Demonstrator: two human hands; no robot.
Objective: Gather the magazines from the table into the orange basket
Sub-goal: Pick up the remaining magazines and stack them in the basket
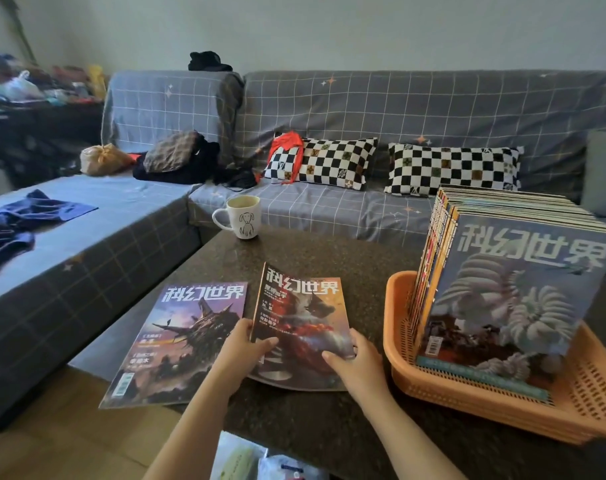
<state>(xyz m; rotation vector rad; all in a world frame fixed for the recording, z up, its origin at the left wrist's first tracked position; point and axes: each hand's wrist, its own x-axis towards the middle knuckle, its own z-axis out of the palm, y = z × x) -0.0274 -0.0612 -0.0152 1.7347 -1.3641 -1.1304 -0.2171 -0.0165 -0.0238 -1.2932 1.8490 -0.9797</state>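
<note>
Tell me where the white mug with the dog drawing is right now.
The white mug stands at the far edge of the dark table, left of centre in the head view, just before the grey sofa and beyond the two magazines.

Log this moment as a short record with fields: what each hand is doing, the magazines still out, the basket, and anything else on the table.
left hand: left hand grips the left edge of the red magazine
right hand: right hand holds the same magazine's lower right corner
red magazine: lifted at its left edge, lower part near the table
purple magazine: lies flat on the table, left of the red one, untouched
orange basket: on the table at right, holding a row of magazines standing on edge
mug: white, upright at the table's far edge
</note>
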